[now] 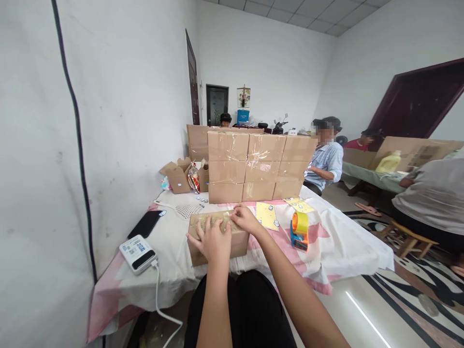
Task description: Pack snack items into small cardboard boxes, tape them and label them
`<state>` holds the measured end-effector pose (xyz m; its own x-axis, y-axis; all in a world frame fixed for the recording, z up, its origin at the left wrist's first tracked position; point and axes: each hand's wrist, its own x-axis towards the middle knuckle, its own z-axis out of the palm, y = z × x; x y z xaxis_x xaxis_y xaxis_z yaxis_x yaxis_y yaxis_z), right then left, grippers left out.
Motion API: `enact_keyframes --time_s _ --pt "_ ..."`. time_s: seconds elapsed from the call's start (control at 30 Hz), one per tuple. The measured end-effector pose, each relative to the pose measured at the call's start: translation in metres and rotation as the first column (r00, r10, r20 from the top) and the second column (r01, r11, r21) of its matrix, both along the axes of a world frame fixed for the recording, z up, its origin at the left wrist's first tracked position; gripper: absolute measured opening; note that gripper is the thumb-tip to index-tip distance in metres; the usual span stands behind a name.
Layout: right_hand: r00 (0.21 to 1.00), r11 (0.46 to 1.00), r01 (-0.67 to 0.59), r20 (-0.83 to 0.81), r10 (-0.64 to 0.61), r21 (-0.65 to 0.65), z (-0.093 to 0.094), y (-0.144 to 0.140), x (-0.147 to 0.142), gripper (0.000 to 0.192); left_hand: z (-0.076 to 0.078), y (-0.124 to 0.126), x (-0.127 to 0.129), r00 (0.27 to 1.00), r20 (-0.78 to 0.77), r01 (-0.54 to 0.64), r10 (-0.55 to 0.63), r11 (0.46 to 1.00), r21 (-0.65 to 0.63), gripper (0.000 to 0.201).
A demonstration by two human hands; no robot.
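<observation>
Both hands — left hand [212, 240]; right hand [245, 218] — on carton [237, 241]

white device [138, 253] label print, too small to read

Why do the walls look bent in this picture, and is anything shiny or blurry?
In the head view, the wide lens bows the wall cable and the room's edges; tape on the stacked boxes glints; a bright streak of glare lies on the floor; the hands on the small box look fairly sharp.

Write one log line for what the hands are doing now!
left hand: flat on cardboard box | right hand: pressing box top | tape dispenser: beside, untouched
</observation>
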<state>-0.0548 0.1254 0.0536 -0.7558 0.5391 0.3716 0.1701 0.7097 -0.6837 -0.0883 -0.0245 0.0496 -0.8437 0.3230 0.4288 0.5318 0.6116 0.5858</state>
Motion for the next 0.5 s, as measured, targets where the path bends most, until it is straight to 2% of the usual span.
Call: enact_keyframes --time_s 0.13,0.3,0.37,0.5 --pt "0.999 0.999 -0.001 0.051 -0.001 0.047 0.002 0.001 0.0 0.021 0.0 -0.001 0.0 1.0 -0.007 0.008 -0.008 1.0 -0.004 0.024" --pt "0.98 0.984 0.157 0.113 -0.166 0.08 0.006 0.003 0.0 0.025 -0.001 -0.001 0.002 1.0 0.003 -0.004 0.003 1.0 0.02 0.023" --pt "0.972 0.978 0.183 0.127 -0.196 0.105 0.009 0.001 0.0 0.026 0.0 -0.001 0.003 1.0 0.006 -0.008 0.007 0.999 0.037 0.023" --pt "0.978 0.988 0.047 0.197 -0.075 0.144 0.017 -0.002 -0.003 0.031 0.001 -0.002 0.003 1.0 0.02 -0.011 0.01 0.998 0.064 0.021"
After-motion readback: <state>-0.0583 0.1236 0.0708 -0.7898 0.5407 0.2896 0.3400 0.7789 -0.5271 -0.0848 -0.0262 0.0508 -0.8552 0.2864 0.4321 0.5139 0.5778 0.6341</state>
